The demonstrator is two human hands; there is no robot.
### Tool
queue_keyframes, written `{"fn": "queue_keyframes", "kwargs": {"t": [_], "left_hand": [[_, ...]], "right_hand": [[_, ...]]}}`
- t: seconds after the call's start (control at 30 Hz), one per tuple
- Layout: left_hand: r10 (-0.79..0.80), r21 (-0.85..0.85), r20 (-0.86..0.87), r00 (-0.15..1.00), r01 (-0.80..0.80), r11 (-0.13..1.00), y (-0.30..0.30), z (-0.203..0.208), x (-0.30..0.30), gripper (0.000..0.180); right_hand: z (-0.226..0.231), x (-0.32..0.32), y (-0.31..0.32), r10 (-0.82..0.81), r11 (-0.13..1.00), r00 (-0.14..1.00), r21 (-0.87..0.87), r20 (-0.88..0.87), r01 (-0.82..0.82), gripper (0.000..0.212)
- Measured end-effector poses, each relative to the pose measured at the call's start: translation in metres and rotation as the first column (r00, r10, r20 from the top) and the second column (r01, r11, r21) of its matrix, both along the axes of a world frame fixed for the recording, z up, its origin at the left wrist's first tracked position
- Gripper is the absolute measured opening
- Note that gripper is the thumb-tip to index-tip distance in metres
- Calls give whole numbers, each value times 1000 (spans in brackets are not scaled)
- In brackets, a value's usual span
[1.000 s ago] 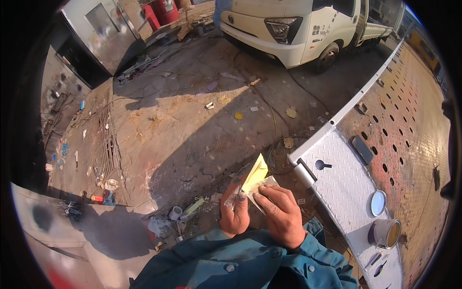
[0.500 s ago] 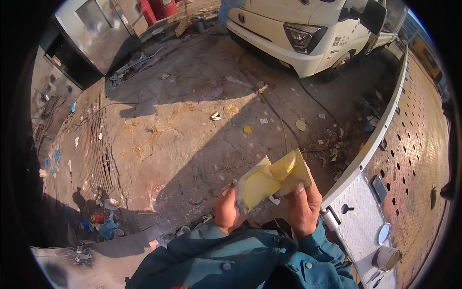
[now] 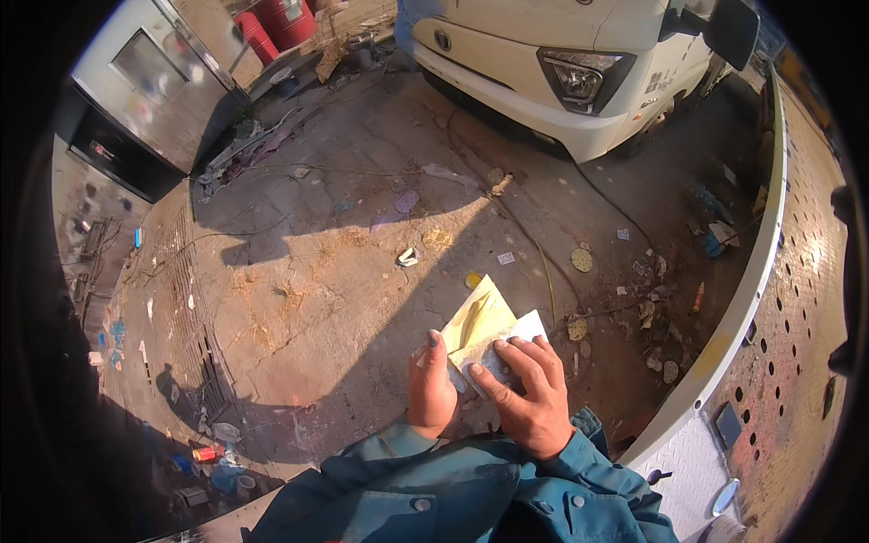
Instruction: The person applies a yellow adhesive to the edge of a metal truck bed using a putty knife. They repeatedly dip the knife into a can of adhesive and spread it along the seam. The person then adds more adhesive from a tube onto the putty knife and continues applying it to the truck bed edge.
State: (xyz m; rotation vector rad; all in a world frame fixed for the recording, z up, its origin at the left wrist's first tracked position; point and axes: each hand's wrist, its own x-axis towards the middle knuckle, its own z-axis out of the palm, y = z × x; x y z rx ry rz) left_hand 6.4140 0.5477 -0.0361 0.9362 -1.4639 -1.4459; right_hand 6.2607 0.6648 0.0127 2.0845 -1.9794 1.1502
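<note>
My left hand grips the lower left edge of a flat, thin plate smeared with pale yellow paste, its thumb upright along the side. Against it lies a whitish thin blade, like a putty spreader, under the fingers of my right hand. The right fingers are bent over the blade's face, with the thumb near its lower edge. Both pieces are held together in front of my chest, tilted, one corner pointing up and away. Their lower parts are hidden behind my fingers.
A white truck stands ahead on the right. A perforated metal panel with a pale rim rises at my right, beside a light tread-plate ledge with a blue-topped lid. Hoses and litter lie on the concrete. Red drums stand far left.
My right hand has swung left and turned over, its fingers now on top of the blade. The two pieces have closed together, and the plate now points more steeply upward.
</note>
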Motion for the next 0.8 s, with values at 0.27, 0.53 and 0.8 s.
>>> {"fn": "queue_keyframes", "kwargs": {"t": [0.27, 0.53, 0.8], "left_hand": [[-163, -149, -20, 986, 159, 976, -151, 51, -145, 56], [-411, -487, 140, 901, 424, 764, -228, 112, -304, 59], [-261, -103, 119, 958, 274, 956, -289, 88, -377, 58]], "right_hand": [[50, -182, -136, -1, 999, 779, -30, 626, 25, 49], [89, -281, -184, -51, 992, 905, -81, 422, 93, 56], [95, -349, -178, -164, 934, 623, -83, 765, 348, 50]]}}
